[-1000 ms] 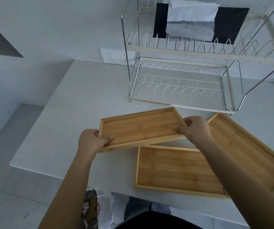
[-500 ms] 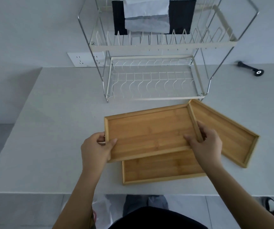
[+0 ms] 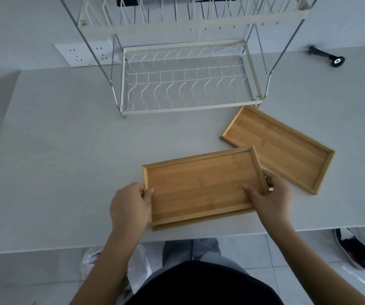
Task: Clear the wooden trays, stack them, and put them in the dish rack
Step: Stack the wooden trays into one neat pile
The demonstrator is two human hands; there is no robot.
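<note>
Both hands hold an empty wooden tray (image 3: pixel 201 186) by its short ends: my left hand (image 3: pixel 131 205) grips the left end, my right hand (image 3: pixel 267 194) the right end. This tray lies almost squarely over a second wooden tray (image 3: pixel 177 226), of which only a strip along the near edge shows. A third empty wooden tray (image 3: pixel 280 146) lies flat on the counter to the right, angled, its near-left corner under the held tray. The wire dish rack (image 3: pixel 186 108) stands behind, its lower tier empty.
The grey counter (image 3: pixel 56 161) ends close to my body. A double wall socket (image 3: pixel 84 55) sits left of the rack. A small black object (image 3: pixel 326 57) lies at the back right. A shoe (image 3: pixel 355 249) and a plastic bag (image 3: pixel 137 265) are on the floor.
The held tray has moved right and down onto the near tray, now covering nearly all of it. The camera tilted closer over the counter.
</note>
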